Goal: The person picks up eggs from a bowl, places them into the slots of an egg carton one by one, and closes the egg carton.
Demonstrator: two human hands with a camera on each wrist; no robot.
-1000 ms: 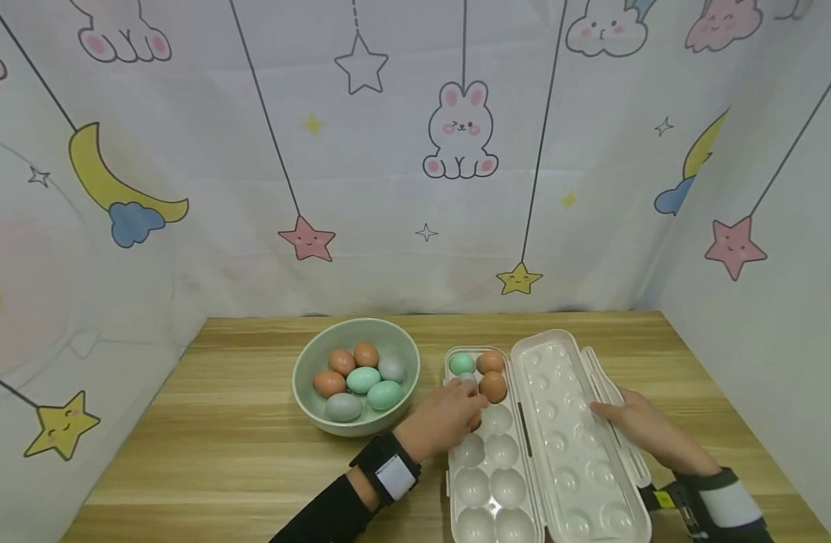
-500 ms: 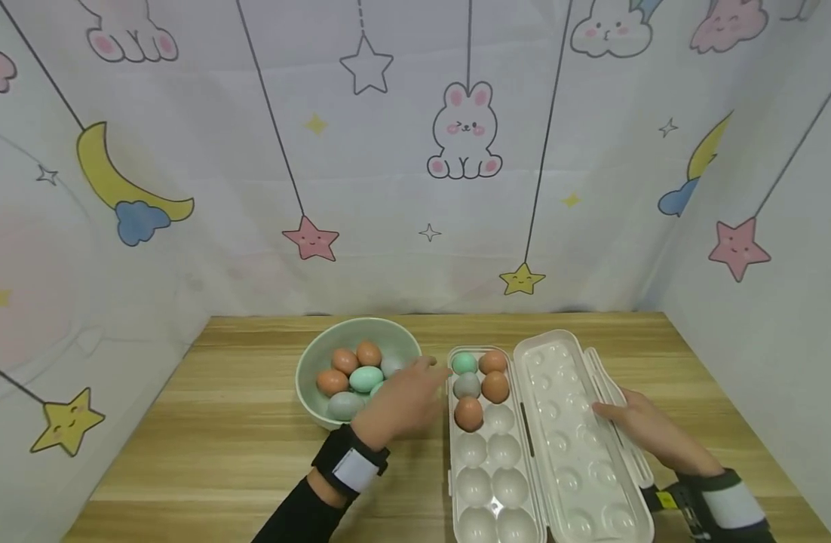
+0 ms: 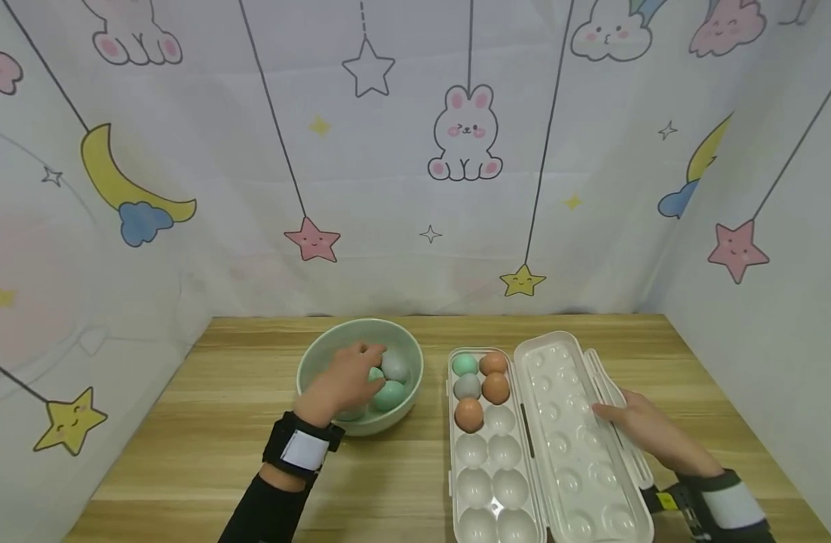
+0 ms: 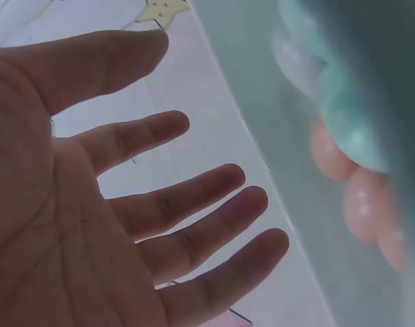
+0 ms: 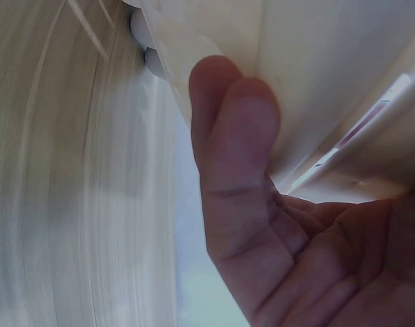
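My left hand (image 3: 344, 385) is over the pale green bowl (image 3: 388, 427), its fingers reaching in above the eggs. In the left wrist view the fingers are spread and hold nothing; the bowl's wall and green, grey and brown eggs lie beyond the fingertips. A green egg (image 3: 389, 395) and a grey egg (image 3: 394, 365) show beside the hand, which hides most others. My right hand (image 3: 660, 434) grips the outer edge of the opened lid (image 3: 568, 422) of a white egg box, thumb on top. Several eggs fill the far cups of the box's tray (image 3: 489, 471); a brown egg (image 3: 469, 415) is the nearest.
Bowl and egg box stand apart on a wooden table (image 3: 205, 437), the bowl to the left. Patterned white cloth (image 3: 388, 173) hangs behind the table and at both sides. The tray's nearer cups hold no eggs.
My left hand has let go of a brown egg in the tray's third row and moved left to above the bowl. The right hand stays on the lid.
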